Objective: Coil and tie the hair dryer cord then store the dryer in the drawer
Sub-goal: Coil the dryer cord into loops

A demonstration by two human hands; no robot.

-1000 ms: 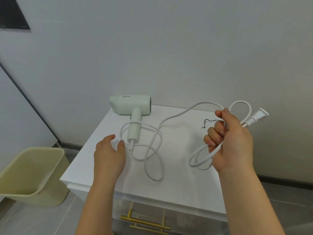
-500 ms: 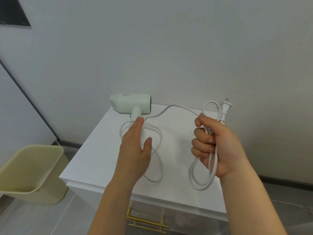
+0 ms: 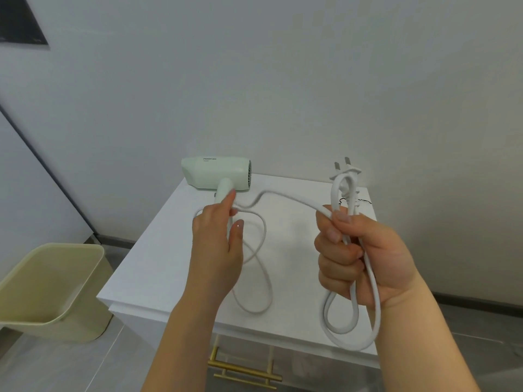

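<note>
A pale green hair dryer (image 3: 215, 176) lies at the back of the white cabinet top (image 3: 158, 264). Its white cord (image 3: 263, 278) lies in loose loops on the top and runs right to my right hand (image 3: 359, 256). That hand grips several coiled loops of the cord in a fist, and the plug (image 3: 345, 169) sticks up above it. My left hand (image 3: 218, 250) lies over the dryer's handle and the cord beside it, fingers stretched forward, the index fingertip on the handle. A thin black tie (image 3: 358, 200) lies on the top behind my right hand.
The drawer front with a gold bar handle (image 3: 246, 374) sits below the cabinet's near edge. A pale yellow bin (image 3: 51, 290) stands on the floor to the left. A grey wall rises right behind the cabinet.
My left hand moved forward from the near cabinet top onto the dryer handle. My right hand turned the coiled cord upright, so the plug now points up instead of right.
</note>
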